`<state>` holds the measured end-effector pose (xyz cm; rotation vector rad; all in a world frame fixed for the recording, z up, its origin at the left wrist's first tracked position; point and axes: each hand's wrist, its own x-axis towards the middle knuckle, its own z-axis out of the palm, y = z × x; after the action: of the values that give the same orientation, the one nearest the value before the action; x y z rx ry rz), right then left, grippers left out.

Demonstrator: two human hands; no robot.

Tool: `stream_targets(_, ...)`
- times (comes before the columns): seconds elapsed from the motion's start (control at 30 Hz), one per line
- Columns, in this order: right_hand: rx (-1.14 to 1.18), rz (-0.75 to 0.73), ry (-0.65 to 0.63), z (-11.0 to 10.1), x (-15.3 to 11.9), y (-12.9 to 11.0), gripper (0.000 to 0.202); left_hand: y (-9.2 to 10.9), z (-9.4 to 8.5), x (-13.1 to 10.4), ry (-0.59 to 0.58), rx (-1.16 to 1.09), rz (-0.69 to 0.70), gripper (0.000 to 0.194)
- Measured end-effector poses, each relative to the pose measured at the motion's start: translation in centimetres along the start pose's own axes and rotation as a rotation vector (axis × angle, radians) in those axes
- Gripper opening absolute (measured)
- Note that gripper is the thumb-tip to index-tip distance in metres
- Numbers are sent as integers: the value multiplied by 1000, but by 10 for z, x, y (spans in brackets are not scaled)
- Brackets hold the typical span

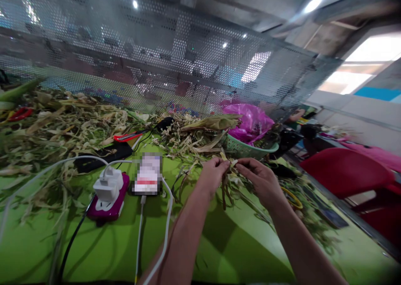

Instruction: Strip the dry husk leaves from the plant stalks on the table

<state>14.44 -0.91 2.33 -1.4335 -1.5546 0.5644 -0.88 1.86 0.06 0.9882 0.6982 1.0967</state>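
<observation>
In the head view, my left hand (211, 175) and my right hand (260, 178) meet over the green table (225, 239), right of the middle. Fingertips of both hands pinch a small pale strip of dried corn husk (233, 164) between them. Brownish strands (226, 195) hang below it. Just behind my hands stands a pale green basket (250, 151), with a crumpled purple plastic bag (249, 124) in it. One large dry husk (213, 123) lies to the left of the bag.
Dry plant scraps (72, 118) heap across the back left. A blurred phone (147, 174) and a purple power strip (108, 212) with white chargers (108, 187) trail cables. Red-handled scissors (128, 137) lie behind. A perforated metal screen (175, 55) bounds the back; red chair (344, 168) right.
</observation>
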Motion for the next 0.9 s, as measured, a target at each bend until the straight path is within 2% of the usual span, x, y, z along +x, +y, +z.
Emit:
stream_targets(0.13,17,-3,54,1,0,0,32,-2,0,0,-46,8,27,25)
stream_targets(0.33,56,-15,22,0,1,3,29,-6,-1,3,-127,20,27,27)
stream_targets(0.63,46,-46,130,3,10,10,28,-5,0,1,-142,11,39,32)
stream_targets(0.83,85,-32,180,8,14,5,28,-1,1,-1,-137,-4,32,34)
stream_targets(0.9,115,1,162,9,15,1,27,0,1,-1,-121,-3,29,33)
